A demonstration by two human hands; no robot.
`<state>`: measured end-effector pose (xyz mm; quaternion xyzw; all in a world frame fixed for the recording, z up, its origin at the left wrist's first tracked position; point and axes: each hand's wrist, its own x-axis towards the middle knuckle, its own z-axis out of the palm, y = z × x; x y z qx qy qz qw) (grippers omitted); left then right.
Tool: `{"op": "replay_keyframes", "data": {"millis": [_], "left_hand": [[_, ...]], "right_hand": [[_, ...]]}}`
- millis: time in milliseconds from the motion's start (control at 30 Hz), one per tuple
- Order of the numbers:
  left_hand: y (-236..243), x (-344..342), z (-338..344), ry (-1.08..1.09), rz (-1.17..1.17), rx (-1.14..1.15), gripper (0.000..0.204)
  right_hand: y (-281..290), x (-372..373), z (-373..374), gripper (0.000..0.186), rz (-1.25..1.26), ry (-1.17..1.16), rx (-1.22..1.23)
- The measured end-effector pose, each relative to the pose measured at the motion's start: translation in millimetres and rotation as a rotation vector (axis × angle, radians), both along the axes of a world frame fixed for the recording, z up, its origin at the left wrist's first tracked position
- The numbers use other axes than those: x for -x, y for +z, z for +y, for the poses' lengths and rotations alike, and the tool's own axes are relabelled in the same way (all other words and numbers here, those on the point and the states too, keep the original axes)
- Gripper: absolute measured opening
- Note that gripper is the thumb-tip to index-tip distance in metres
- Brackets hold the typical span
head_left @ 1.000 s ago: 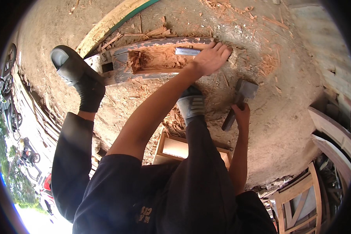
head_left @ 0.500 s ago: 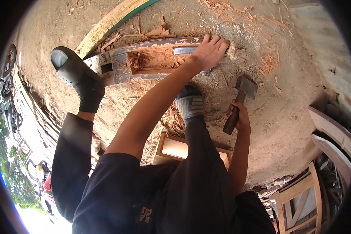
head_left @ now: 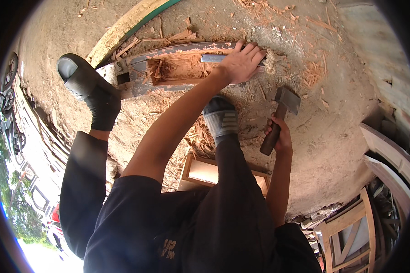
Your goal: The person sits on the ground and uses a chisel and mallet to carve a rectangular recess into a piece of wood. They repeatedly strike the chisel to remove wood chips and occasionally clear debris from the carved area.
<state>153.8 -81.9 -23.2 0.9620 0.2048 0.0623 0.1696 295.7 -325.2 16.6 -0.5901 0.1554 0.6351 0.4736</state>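
Note:
A curved wooden piece [head_left: 139,86] with worn dark paint lies on the ground, a long rough hollow cut into its reddish wood. Over its right part, my left hand [head_left: 242,63] is closed around a chisel, whose flat metal blade [head_left: 212,58] points left along the hollow's far edge. The chisel's frayed butt end [head_left: 270,62] sticks out to the right of my fingers; the rest of the handle is hidden under them. My right hand [head_left: 281,136] grips the dark handle of a hammer [head_left: 288,101], its blocky metal head up, held apart from the chisel.
My sandalled feet stand by the wood, the left [head_left: 79,78] at its left end, the right [head_left: 221,119] at its near side. Wood chips [head_left: 313,73] litter the dirt. Another curved timber [head_left: 118,34] lies beyond. A wooden frame [head_left: 198,170] sits under my right leg; more frames [head_left: 351,232] lean lower right.
My left hand and the chisel have shifted slightly left, and more of the frayed butt end shows. The hammer in my right hand has barely moved.

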Motion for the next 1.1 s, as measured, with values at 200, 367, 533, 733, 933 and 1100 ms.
{"op": "replay_keyframes", "data": {"millis": [200,367,533,733,933,1100], "left_hand": [[-6,-2,-21,0.272,-0.068,0.033,0.055],[-5,6,-41,0.388,-0.065,0.106,0.063],[-6,5,-40,0.413,-0.055,0.134,0.063],[-5,17,-36,0.334,-0.072,0.121,0.066],[-4,24,-32,0.312,-0.035,0.105,0.065],[-4,22,-32,0.304,0.004,0.082,0.067]], "right_hand": [[14,9,4,0.025,0.121,-0.164,-0.019],[15,4,5,0.023,0.103,-0.112,-0.010],[14,7,7,0.020,0.069,-0.087,0.005],[13,1,5,0.020,0.066,-0.085,0.006],[44,-1,40,0.017,-0.283,-0.136,0.014],[65,19,86,0.018,-0.425,-0.081,-0.078]]}}
